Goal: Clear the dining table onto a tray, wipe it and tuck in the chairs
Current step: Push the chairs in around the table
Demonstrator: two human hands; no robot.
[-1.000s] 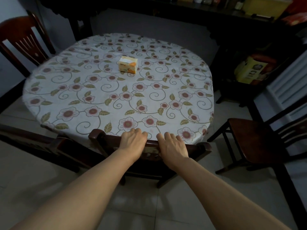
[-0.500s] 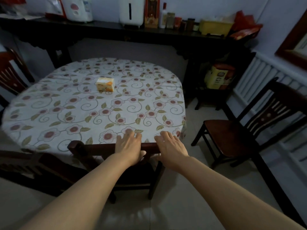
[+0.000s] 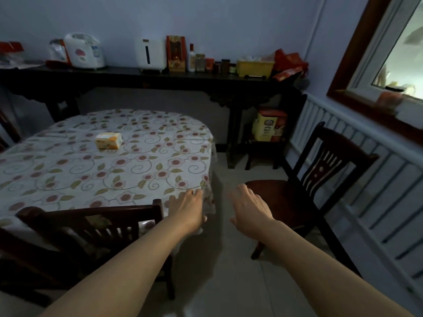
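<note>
Both hands empty, fingers spread: the left hand [image 3: 187, 208] hovers at the table [image 3: 109, 170] edge, a tucked chair [image 3: 91, 221] just left of it; the right hand [image 3: 248, 210] reaches toward the untucked chair [image 3: 304, 191].

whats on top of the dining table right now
One yellow tissue pack lies on the floral tablecloth; the left hand is at the cloth's near corner. The cloth hides the tabletop, and the near chair's back blocks part of the near edge.
</note>
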